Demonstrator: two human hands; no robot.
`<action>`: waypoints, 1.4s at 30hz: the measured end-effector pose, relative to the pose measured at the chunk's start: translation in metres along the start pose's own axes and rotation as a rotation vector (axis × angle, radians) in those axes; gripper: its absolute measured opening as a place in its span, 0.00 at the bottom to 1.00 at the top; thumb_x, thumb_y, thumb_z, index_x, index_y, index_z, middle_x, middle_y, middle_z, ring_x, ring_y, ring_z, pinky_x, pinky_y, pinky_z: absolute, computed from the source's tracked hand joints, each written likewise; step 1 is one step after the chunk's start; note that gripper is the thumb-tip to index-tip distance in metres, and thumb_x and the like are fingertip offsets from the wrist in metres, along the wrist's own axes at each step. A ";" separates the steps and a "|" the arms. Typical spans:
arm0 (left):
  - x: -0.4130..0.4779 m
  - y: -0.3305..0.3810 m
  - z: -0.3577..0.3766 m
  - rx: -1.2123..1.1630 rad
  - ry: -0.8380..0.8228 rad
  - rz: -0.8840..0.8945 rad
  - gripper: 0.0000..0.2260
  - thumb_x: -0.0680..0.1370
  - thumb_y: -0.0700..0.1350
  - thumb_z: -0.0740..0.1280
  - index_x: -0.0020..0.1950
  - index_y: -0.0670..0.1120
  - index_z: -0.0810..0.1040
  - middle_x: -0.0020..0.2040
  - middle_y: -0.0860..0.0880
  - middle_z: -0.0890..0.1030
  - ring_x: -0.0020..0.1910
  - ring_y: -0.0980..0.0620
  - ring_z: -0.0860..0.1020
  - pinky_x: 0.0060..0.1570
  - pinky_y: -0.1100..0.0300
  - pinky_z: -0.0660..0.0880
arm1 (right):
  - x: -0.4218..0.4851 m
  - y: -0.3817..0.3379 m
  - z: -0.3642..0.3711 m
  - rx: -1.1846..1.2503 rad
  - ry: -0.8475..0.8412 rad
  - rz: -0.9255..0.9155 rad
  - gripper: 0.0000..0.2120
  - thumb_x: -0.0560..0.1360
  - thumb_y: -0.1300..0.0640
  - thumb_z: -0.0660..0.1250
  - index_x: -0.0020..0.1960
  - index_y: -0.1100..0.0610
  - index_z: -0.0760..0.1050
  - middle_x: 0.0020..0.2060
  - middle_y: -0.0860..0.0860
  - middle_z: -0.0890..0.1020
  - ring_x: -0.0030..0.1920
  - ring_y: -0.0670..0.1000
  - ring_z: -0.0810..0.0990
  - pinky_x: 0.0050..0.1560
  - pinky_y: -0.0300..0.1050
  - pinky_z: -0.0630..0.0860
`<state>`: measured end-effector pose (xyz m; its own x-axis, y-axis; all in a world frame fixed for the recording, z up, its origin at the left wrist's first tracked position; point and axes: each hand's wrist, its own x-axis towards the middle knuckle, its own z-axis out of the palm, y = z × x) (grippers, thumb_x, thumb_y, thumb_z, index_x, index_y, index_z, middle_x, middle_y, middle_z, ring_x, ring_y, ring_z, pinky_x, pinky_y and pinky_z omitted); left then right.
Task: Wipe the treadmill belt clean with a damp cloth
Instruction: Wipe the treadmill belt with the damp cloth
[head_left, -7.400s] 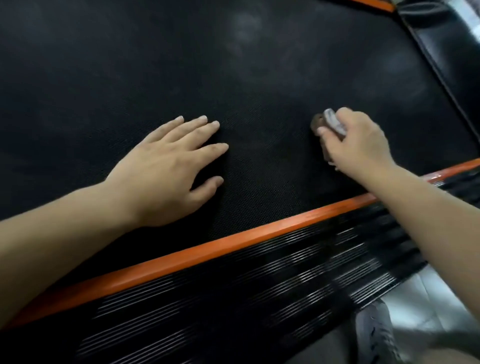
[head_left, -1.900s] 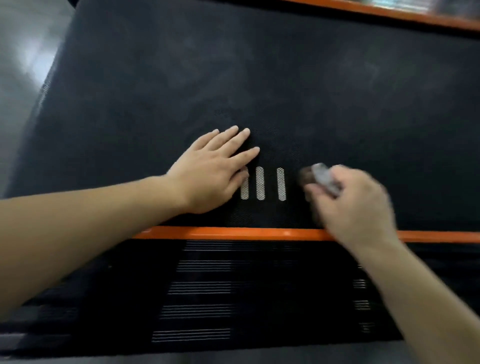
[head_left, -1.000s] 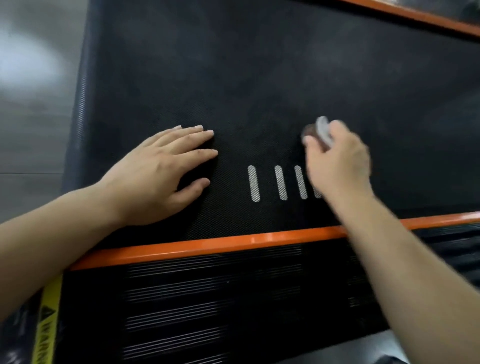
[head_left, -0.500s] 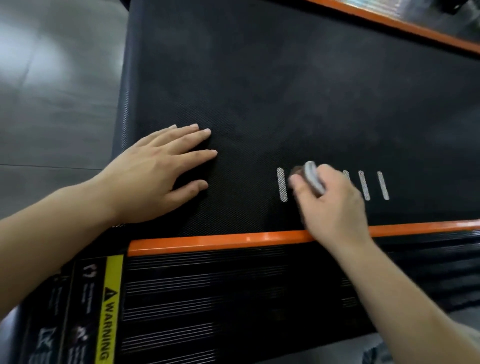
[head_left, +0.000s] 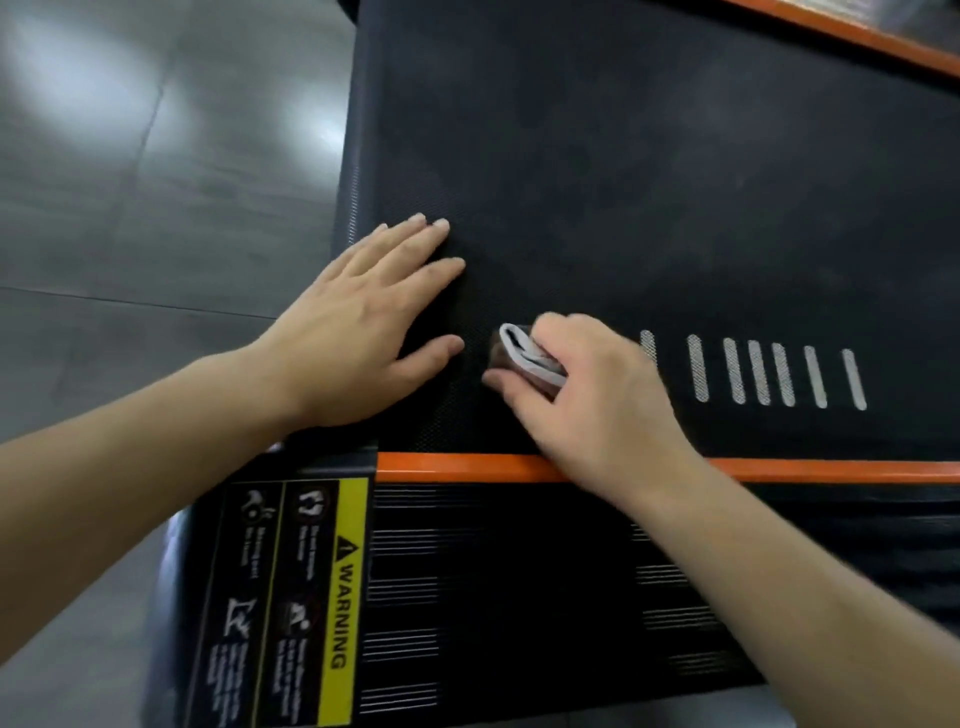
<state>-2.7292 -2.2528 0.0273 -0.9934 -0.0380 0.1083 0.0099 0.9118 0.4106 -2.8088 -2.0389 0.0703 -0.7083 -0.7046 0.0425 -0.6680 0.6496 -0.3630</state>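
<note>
The black textured treadmill belt (head_left: 649, 171) fills the upper right of the head view, with faint dusty smears across it. My right hand (head_left: 597, 400) grips a small folded cloth (head_left: 524, 358), grey-white over a brown layer, and holds it down on the belt near the near edge. My left hand (head_left: 363, 322) lies flat on the belt just left of the cloth, fingers straight and spread, close to the belt's rear end. A row of several white dash marks (head_left: 753, 371) is printed on the belt to the right of my right hand.
An orange strip (head_left: 467, 466) borders the belt on my side, with a black ribbed side rail (head_left: 519, 597) below it. A yellow WARNING label (head_left: 345, 587) sits at the rail's left end. Grey tiled floor (head_left: 156, 182) lies past the belt's end at left. Another orange strip (head_left: 857, 36) runs along the far side.
The view has shifted toward the belt's rear end, showing more floor and the warning label. My right hand slid the cloth left off the dash marks, close to my left hand's thumb.
</note>
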 end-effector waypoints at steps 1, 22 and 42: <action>-0.003 -0.002 0.000 -0.034 0.016 -0.062 0.36 0.77 0.66 0.55 0.79 0.46 0.64 0.82 0.45 0.56 0.82 0.49 0.49 0.79 0.57 0.44 | 0.010 0.003 0.000 0.000 0.016 -0.061 0.20 0.73 0.40 0.69 0.38 0.48 0.60 0.36 0.46 0.70 0.37 0.50 0.70 0.38 0.46 0.67; 0.000 -0.027 0.017 -1.047 0.191 -0.769 0.33 0.79 0.64 0.57 0.82 0.55 0.55 0.79 0.54 0.65 0.77 0.57 0.63 0.78 0.53 0.58 | 0.124 -0.041 0.041 0.181 0.141 -0.188 0.16 0.73 0.43 0.70 0.39 0.50 0.67 0.37 0.47 0.72 0.38 0.47 0.70 0.39 0.43 0.66; 0.004 0.062 -0.037 -0.331 0.003 -0.869 0.22 0.82 0.53 0.65 0.75 0.52 0.69 0.71 0.49 0.70 0.65 0.53 0.72 0.60 0.63 0.67 | -0.013 0.101 -0.068 0.213 -0.486 -0.312 0.14 0.77 0.42 0.65 0.52 0.51 0.83 0.48 0.47 0.79 0.48 0.50 0.76 0.51 0.58 0.75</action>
<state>-2.7286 -2.2117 0.0864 -0.6667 -0.6544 -0.3567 -0.7053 0.3993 0.5857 -2.8829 -1.9450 0.0960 -0.2685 -0.9344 -0.2343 -0.7310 0.3560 -0.5822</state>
